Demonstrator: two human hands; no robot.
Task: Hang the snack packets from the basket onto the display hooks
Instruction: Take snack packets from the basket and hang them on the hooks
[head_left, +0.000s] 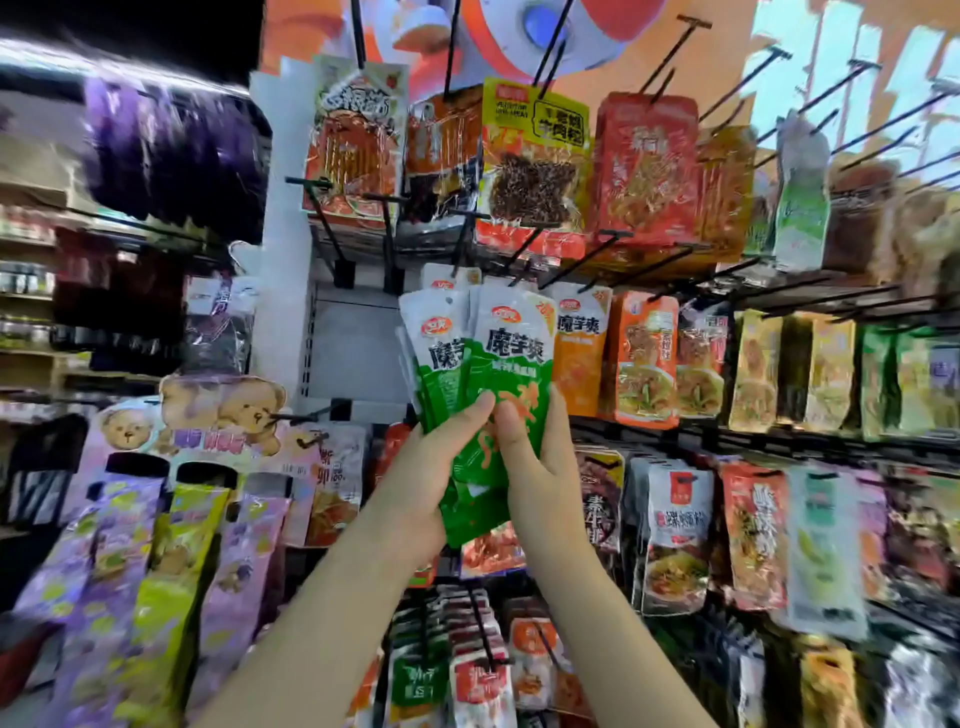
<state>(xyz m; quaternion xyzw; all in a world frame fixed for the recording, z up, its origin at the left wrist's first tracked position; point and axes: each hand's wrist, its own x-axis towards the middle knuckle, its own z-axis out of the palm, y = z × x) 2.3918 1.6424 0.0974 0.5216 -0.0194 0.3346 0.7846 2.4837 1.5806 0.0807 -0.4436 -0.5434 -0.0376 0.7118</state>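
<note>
A bunch of green-and-white snack packets (483, 358) is held up in front of the display rack, tops fanned out just below a row of black hooks. My left hand (431, 467) grips the bunch from the left, its fingers curled over the green lower part. My right hand (540, 462) grips the same bunch from the right, thumb on the front packet. A black display hook (467, 239) juts out just above the packets' tops, and a bare one (322, 218) sticks out to the left. The basket is out of view.
Orange packets of the same brand (579, 348) hang right beside the bunch. Red and yellow packets (535, 166) fill the hooks above. More packets (675, 530) hang on lower rows. Purple and yellow bags (171, 545) hang at lower left. A bare white back panel (353, 348) shows left of the bunch.
</note>
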